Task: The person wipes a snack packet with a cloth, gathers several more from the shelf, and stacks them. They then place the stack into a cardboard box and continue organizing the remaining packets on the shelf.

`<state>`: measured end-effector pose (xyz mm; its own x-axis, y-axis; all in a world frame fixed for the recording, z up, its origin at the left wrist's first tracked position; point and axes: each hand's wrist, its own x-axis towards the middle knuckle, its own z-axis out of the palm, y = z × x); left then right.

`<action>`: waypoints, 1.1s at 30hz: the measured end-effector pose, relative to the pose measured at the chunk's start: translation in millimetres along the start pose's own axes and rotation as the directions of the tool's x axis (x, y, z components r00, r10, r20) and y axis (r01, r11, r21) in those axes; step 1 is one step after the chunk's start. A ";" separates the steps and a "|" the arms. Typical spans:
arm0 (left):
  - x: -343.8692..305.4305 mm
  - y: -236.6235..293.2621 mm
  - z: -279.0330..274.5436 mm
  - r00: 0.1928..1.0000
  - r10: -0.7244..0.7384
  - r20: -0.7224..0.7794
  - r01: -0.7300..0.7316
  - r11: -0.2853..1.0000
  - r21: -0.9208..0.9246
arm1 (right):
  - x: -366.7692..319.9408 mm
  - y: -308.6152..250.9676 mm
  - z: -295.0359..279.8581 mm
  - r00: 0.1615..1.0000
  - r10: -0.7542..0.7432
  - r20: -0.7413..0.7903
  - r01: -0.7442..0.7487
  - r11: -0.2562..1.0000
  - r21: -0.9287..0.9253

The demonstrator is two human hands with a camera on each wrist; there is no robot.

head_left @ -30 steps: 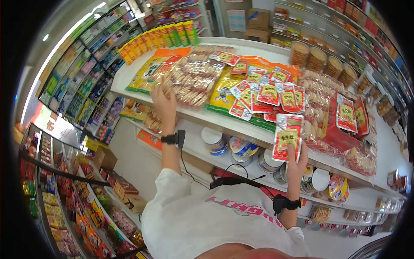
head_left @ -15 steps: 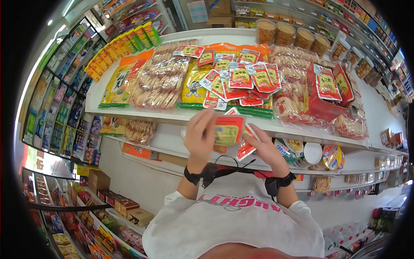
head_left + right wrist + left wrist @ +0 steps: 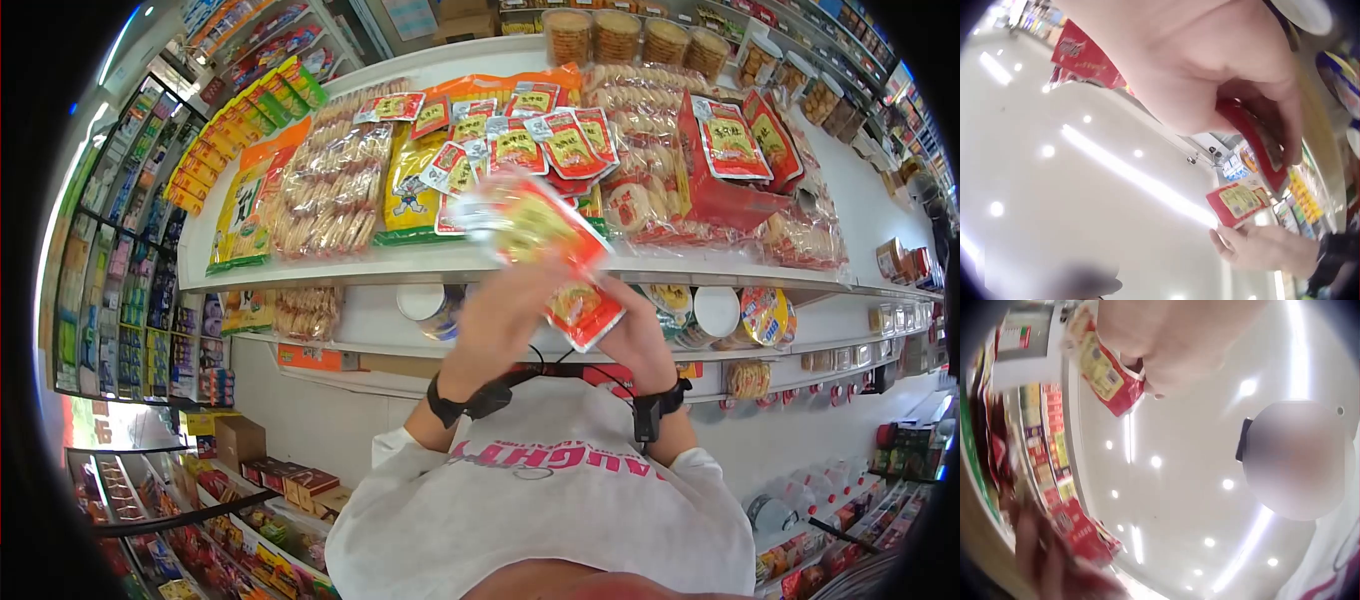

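In the head view my left hand [image 3: 503, 305] grips a red and yellow snack packet [image 3: 522, 222], raised in front of the shelf and blurred by motion. My right hand [image 3: 627, 335] is just to its right and pinches a second red packet [image 3: 582, 308]. The right wrist view has my right hand [image 3: 1222, 81] curled round its red packet [image 3: 1255, 142], with the left hand [image 3: 1259, 247] and its packet [image 3: 1239, 200] beyond. In the left wrist view my left hand [image 3: 1169, 344] holds its packet [image 3: 1105, 370]. A heap of matching red packets [image 3: 520, 140] lies on the top shelf behind.
The white top shelf [image 3: 420, 262] carries rice cracker bags [image 3: 320, 190], yellow snack bags [image 3: 408, 195] and a red box [image 3: 715, 175]. Round tins [image 3: 712, 312] stand on the shelf below. More stocked shelves line the aisle at left [image 3: 120, 290] and right [image 3: 850, 60].
A second ago my left hand lay on the cracker bags and my right held a packet at the shelf edge. The hands have since met, and the left has lifted its packet.
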<state>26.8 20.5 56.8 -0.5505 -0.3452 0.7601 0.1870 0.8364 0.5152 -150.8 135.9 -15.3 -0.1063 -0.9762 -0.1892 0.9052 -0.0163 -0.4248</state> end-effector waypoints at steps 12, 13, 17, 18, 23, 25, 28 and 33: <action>13.3 -50.1 -18.8 0.995 -0.064 0.072 0.051 0.983 0.177 | -0.4 -44.4 0.4 0.840 -0.542 -0.005 0.343 0.539 -0.769; 24.0 -67.3 -29.0 0.994 -0.107 -0.016 0.107 0.961 0.255 | 6.0 -46.4 8.1 0.769 -0.636 0.071 0.428 0.428 -0.796; 51.3 -171.9 -70.9 0.984 -0.147 -0.104 0.180 0.809 0.559 | 34.6 -45.4 -9.9 0.634 -0.711 0.306 0.497 0.071 -0.865; 53.6 -197.4 -77.4 0.982 -0.175 -0.068 0.181 0.790 0.585 | 38.5 -44.6 -15.4 0.637 -0.707 0.307 0.490 0.064 -0.869; 59.4 -289.2 -90.9 0.914 -0.394 0.095 0.249 0.731 0.635 | 51.7 -46.3 -36.4 0.665 -0.680 0.309 0.526 0.133 -0.840; 62.3 -296.8 -89.2 0.858 -0.497 0.128 0.271 0.651 0.709 | 47.8 -50.5 -33.0 0.685 -0.654 0.320 0.508 0.115 -0.853; 64.3 -317.0 -95.6 0.823 -0.555 0.119 0.344 0.654 0.673 | 41.2 -55.6 -31.2 0.714 -0.621 0.323 0.451 0.054 -0.891; 59.9 -258.2 -113.6 0.946 -0.223 -0.236 0.324 0.679 0.658 | 45.1 -52.9 -35.0 0.710 -0.631 0.312 0.463 0.084 -0.883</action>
<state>38.0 -264.5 14.3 -0.3708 -0.6134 0.6973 -0.5870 0.7366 0.3358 -217.9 100.3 -32.3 -0.5182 -0.7504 0.4103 -0.3366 -0.2621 -0.9044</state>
